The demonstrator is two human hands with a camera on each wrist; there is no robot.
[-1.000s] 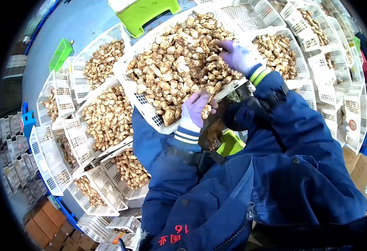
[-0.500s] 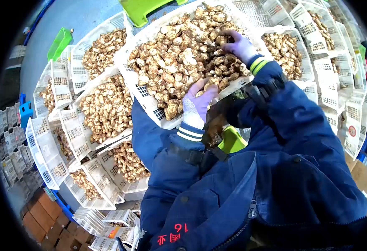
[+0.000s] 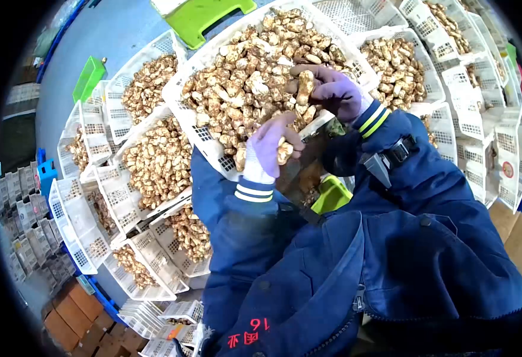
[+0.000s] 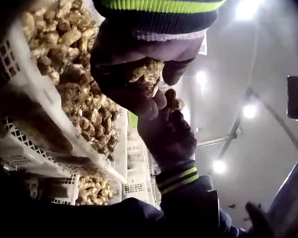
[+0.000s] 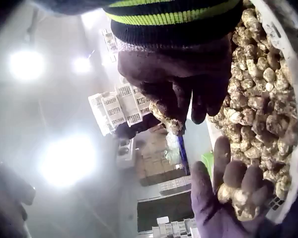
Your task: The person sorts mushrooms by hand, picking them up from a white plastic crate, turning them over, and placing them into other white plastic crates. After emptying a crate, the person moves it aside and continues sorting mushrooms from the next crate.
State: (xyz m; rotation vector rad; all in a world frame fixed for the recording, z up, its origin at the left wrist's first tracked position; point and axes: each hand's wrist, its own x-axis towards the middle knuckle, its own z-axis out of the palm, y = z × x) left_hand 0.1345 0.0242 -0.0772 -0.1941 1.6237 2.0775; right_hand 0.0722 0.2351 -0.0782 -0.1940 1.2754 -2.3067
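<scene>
A white slatted crate (image 3: 179,113) full of knobbly brown-and-cream mushroom-like pieces (image 3: 237,77) stands before the person. Over its near edge the left hand (image 3: 268,146), in a purple glove, curls its fingers round a pale piece (image 3: 284,152); the right wrist view shows lumps (image 5: 238,201) held against that palm. Just right of it, above the pile, the gloved right hand (image 3: 337,94) pinches a long piece (image 3: 305,87) between thumb and fingers. In the left wrist view the left hand (image 4: 144,64) and right hand (image 4: 169,136) are close together.
More white crates of such pieces stand left (image 3: 156,160) and right (image 3: 396,68). A green stool (image 3: 204,18) is beyond the main crate, and another green object (image 3: 332,194) lies below it, near the sleeves. Cardboard boxes (image 3: 73,312) are at the lower left.
The right hand has come back from the pile toward the left hand and now holds a long piece. The left hand, opened over the pile half a second ago, is now curled round a piece.
</scene>
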